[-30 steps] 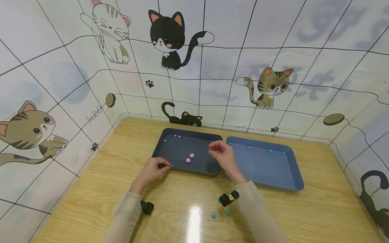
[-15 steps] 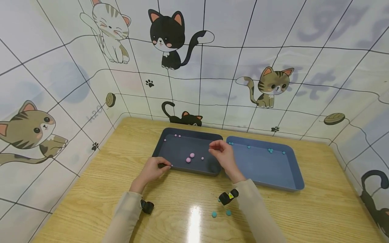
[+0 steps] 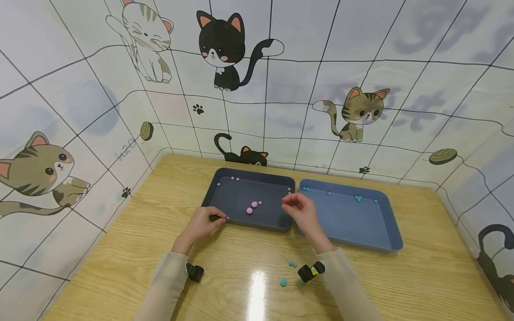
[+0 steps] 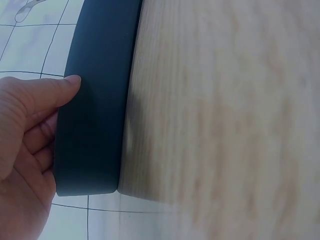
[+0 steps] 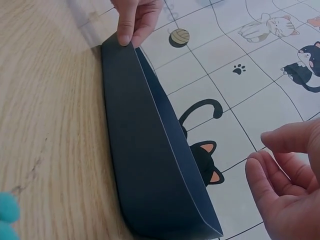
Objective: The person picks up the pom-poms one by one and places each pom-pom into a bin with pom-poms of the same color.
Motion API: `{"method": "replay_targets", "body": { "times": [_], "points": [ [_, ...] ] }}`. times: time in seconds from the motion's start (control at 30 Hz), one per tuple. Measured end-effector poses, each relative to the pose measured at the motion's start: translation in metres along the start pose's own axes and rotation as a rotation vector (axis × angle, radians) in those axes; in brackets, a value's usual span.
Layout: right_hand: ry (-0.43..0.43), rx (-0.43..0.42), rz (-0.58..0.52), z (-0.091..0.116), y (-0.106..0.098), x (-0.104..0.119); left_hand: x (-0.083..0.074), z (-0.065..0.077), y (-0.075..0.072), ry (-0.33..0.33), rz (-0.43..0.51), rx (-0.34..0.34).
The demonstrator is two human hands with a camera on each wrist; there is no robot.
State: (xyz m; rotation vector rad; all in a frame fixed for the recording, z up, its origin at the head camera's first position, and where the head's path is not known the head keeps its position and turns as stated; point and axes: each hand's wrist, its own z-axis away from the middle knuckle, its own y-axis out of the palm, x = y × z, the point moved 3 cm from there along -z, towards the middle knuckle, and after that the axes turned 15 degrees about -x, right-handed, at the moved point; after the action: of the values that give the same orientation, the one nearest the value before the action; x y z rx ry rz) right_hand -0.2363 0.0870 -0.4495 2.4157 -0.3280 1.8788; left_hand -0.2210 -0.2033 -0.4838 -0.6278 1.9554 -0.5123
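Note:
My left hand grips the near left rim of a dark grey tray, thumb on the outer wall, as the left wrist view shows. Two larger pink balls and a small pink ball lie around the tray's middle. More small pink balls are along its far left side, and a small pink one is at the right end, by my fingers. Above that right end hovers my right hand, fingers bent, with a gap between thumb and fingertips and nothing in it.
A blue tray stands right beside the dark one, with several teal balls along its far side. Other teal balls lie on the wooden table near my right wrist. A cat-patterned cloth wall rises behind.
A small pink ball has appeared in the dark tray and rolled left to the larger ones; another now shows at the right end. My right hand has shifted slightly right and nearer. The left stays put.

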Motion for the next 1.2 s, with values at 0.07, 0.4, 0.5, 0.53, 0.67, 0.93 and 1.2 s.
{"method": "replay_targets", "body": {
  "times": [0.07, 0.4, 0.5, 0.53, 0.67, 0.93, 1.2],
  "points": [
    [-0.008, 0.008, 0.004, 0.003, -0.003, 0.000, 0.000, 0.000, 0.000, 0.003, 0.001, -0.001],
    [-0.041, 0.045, 0.012, 0.016, -0.019, 0.004, -0.001, 0.000, 0.001, 0.013, 0.010, -0.006],
    [-0.052, 0.057, 0.009, 0.019, -0.023, 0.006, -0.002, 0.001, 0.001, 0.030, 0.010, -0.013],
    [-0.059, 0.061, 0.010, 0.020, -0.025, 0.006, -0.002, 0.001, 0.002, 0.041, 0.007, -0.018],
    [-0.062, 0.069, 0.014, 0.023, -0.032, 0.008, -0.004, 0.002, 0.001, 0.093, 0.010, -0.050],
    [-0.079, 0.075, 0.056, 0.025, -0.045, 0.006, -0.010, 0.002, 0.000, 0.201, 0.053, -0.123],
    [-0.062, 0.079, 0.042, 0.025, -0.055, 0.002, -0.026, 0.001, 0.001, 0.265, 0.096, -0.152]
  ]
}}
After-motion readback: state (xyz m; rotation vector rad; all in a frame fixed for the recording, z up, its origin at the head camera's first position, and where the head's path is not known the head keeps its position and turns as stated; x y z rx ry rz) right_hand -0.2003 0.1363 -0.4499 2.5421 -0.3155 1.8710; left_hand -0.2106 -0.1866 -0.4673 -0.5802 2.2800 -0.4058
